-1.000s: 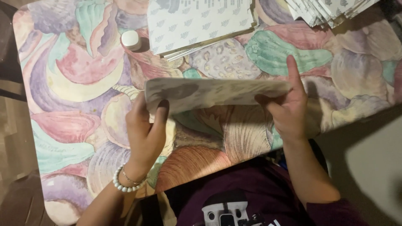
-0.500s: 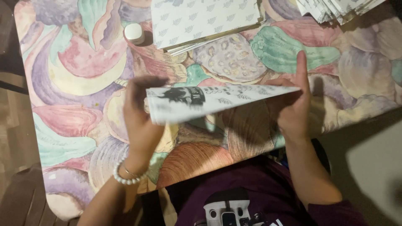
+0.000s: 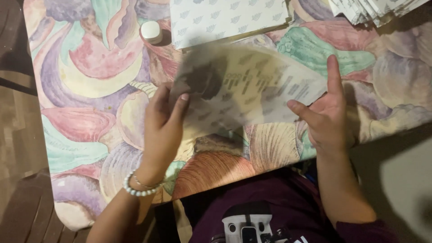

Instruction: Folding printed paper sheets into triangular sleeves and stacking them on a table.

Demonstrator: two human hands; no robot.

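Note:
A printed paper sheet (image 3: 252,90), blurred by motion, is held above the table between both hands. My left hand (image 3: 164,123), with a bead bracelet on the wrist, grips the sheet's left edge between thumb and fingers. My right hand (image 3: 326,114) touches the sheet's right edge, thumb against the paper and index finger pointing up; the other fingers are apart. The sheet shows dark print and rows of small marks.
The table (image 3: 90,99) wears a pastel shell-patterned cloth. A stack of patterned sheets (image 3: 225,18) lies at the far middle, more folded papers (image 3: 373,9) at the far right, and a small white round case (image 3: 151,31) at the far left. Wooden floor lies left.
The sheet, seen nearly edge-on earlier, has swung open so its printed face shows. My left hand has shifted right along its edge; my right index finger has straightened.

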